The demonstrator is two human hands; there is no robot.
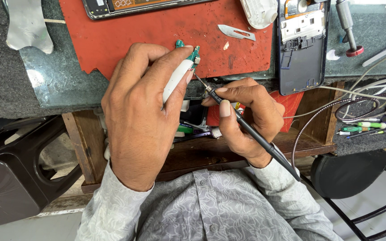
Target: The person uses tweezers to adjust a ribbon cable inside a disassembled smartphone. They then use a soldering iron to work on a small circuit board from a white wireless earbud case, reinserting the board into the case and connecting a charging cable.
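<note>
Glass-topped and cluttered, the worktop (59, 85) carries a torn red mat (157, 35) along its far side, and both hands work right at the near edge. Left hand (141, 116) is up front, grip pinching a slim white tool (175, 80) between thumb and fingers. At the tool's tip sits a tiny green circuit board (194, 53), narrow, with a metal part on it, held just over the mat's lower edge. Right hand (246, 118) has its grip closed round a black soldering iron (246, 127), held like a pen, thumb flat along the barrel. The iron's thin tip points up and left, and comes in just below the little board; whether it touches, I cannot tell from here. Its black cord runs down past the patterned grey sleeve (282, 192).

Around them: an opened phone body (302, 49) lies face down to the right of the mat, its insides showing at the top. Another phone (130, 6) sits at the mat's far edge. On the mat, a small steel blade (237, 32) rests well apart from the board. A white plastic piece (259, 11) lies beyond it. Further right, a screwdriver with a red collar (348, 27), then white cables (371, 91) and a scatter of coloured pens (371, 127). The left hand's bulk hides much of the tool's shaft.
</note>
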